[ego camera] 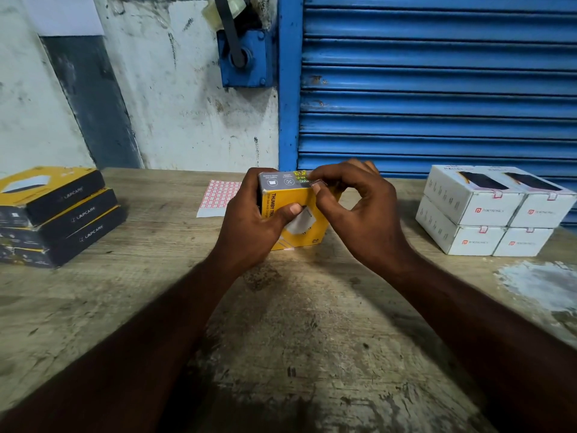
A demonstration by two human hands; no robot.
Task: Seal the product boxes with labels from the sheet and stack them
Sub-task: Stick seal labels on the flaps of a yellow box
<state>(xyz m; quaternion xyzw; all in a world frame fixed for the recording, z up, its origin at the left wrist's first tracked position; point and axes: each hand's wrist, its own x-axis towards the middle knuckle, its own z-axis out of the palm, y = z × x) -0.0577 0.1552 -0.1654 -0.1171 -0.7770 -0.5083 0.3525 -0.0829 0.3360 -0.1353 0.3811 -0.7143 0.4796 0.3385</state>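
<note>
Nearest me, two bare forearms are extending over the worn wooden table (281,339) toward its middle, where the left hand (249,220) is gripping a yellow product box (282,200), fingers wrapped round its left side and thumb pressing its front. The right hand (365,214) is pinching a small red-edged label (318,183) between thumb and forefinger at the box's top front edge. I am judging the risks: the label could be going on crooked, creasing, clinging to the fingertip, or missing the flap seam if the box tips. The label sheet (218,195) is lying just behind the box, with labelled white boxes (487,210) stacked at the right and dark boxes (56,214) at the left.
</note>
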